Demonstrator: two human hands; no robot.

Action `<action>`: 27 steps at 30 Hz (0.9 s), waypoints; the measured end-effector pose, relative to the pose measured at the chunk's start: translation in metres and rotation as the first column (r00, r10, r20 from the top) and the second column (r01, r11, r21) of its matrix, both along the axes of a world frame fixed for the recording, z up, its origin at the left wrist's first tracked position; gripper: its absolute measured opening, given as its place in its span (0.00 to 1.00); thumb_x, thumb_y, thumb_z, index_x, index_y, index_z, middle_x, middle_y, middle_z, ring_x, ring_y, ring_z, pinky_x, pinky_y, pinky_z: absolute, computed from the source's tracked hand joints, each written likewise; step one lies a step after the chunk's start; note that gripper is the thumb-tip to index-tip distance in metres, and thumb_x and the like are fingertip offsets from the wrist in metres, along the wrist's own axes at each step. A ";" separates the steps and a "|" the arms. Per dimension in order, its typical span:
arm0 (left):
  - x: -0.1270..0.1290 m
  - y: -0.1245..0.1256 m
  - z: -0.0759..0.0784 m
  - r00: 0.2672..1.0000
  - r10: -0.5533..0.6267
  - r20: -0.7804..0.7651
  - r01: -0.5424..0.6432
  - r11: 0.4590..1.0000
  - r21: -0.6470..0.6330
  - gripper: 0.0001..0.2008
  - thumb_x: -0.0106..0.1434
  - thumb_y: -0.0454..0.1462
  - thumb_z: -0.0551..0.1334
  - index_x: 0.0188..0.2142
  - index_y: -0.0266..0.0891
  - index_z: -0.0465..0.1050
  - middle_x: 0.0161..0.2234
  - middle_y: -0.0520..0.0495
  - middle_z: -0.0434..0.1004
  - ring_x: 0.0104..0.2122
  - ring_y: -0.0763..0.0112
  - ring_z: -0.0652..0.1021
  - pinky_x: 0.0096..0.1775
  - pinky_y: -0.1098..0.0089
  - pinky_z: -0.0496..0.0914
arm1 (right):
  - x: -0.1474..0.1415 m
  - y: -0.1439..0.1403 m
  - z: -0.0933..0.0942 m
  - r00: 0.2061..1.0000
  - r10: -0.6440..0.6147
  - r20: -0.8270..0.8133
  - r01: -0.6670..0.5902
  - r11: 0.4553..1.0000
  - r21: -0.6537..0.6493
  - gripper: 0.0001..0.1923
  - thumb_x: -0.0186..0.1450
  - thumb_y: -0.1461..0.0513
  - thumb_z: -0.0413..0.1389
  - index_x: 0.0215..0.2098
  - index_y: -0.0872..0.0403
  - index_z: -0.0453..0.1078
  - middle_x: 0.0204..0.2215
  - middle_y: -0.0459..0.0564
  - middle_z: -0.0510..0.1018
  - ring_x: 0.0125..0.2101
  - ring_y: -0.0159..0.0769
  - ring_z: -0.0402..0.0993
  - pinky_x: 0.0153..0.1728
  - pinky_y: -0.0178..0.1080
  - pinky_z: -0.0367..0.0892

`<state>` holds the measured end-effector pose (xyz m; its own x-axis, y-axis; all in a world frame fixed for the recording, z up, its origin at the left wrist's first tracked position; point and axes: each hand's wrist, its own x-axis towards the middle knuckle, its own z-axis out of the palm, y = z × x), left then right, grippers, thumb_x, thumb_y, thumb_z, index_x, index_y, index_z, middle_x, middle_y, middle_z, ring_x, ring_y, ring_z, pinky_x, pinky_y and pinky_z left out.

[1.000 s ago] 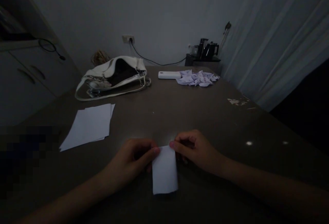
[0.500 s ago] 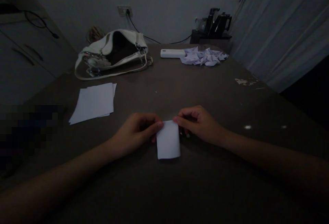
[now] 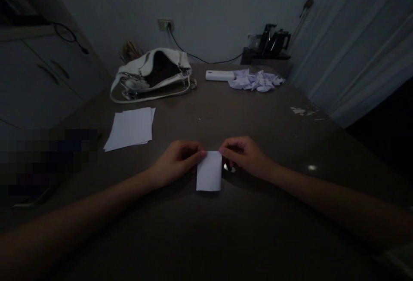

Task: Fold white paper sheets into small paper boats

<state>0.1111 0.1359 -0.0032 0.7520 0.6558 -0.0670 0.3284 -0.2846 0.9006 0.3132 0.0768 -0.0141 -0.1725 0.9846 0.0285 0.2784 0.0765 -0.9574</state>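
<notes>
Arms: two bare arms reach in from the near edge of the dark brown table (image 3: 226, 238), one from each side, and they meet in the middle.
Small paper: a small white folded paper rectangle (image 3: 209, 171) lies flat on the table between the two hands, its long side pointing toward the person.
Left hand: the left hand (image 3: 177, 164) is curled, and its fingertips are pressed together on the top left corner of the small paper.
Right hand: the right hand (image 3: 245, 156) is curled too, and its fingertips are pinched on the top right corner of the same paper.
Shine: a tiny bright spot shows on the table just under the right hand; I cannot tell what it is.
Paper stack: a loose stack of white paper sheets (image 3: 130, 128) lies flat farther back on the left, well apart from the hands.
Scraps: a few small pale bits (image 3: 301, 111) sit near the right edge of the table.
Bag: a white open handbag with a long strap (image 3: 153, 76) rests at the far left of the table, its dark inside showing.
White bar: a flat white bar-shaped object (image 3: 220, 75) lies at the far side, just beside the folded pile.
Folded pile: a heap of small pale purple folded paper pieces (image 3: 256, 80) sits at the far right of the table.
Kettle: a black kettle set (image 3: 271, 42) stands on a dark stand past the table.
Wall: a wall socket with a black cord (image 3: 166, 24) is on the grey wall.
Curtain: a pale curtain (image 3: 355, 44) hangs on the right.
</notes>
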 end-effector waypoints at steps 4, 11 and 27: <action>-0.001 0.001 -0.003 1.000 -0.005 0.027 0.005 1.000 -0.005 0.15 0.63 0.45 0.56 0.27 0.36 0.69 0.19 0.55 0.64 0.20 0.76 0.66 0.23 0.76 0.60 | -0.001 -0.001 0.001 1.000 -0.002 0.001 0.002 1.000 0.017 0.11 0.62 0.58 0.54 0.25 0.56 0.68 0.18 0.42 0.70 0.17 0.23 0.63 0.16 0.27 0.55; 0.000 0.000 0.000 1.000 0.004 0.008 -0.004 1.000 0.030 0.16 0.63 0.45 0.56 0.26 0.36 0.69 0.18 0.55 0.64 0.19 0.76 0.66 0.22 0.76 0.59 | 0.000 -0.001 0.002 1.000 -0.011 -0.010 0.011 1.000 0.002 0.11 0.62 0.59 0.54 0.25 0.56 0.68 0.18 0.42 0.70 0.17 0.23 0.63 0.17 0.28 0.57; -0.002 0.003 -0.003 0.999 -0.033 -0.012 0.033 0.999 0.029 0.16 0.66 0.44 0.55 0.29 0.33 0.70 0.18 0.55 0.65 0.19 0.78 0.66 0.22 0.77 0.59 | 0.001 0.000 -0.002 0.999 -0.006 -0.036 0.006 1.000 -0.005 0.12 0.62 0.57 0.55 0.24 0.56 0.67 0.19 0.44 0.72 0.18 0.24 0.65 0.19 0.29 0.60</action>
<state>0.1095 0.1391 -0.0065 0.7724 0.6326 -0.0573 0.3290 -0.3212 0.8880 0.3140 0.0766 -0.0158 -0.1657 0.9857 0.0295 0.2444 0.0700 -0.9672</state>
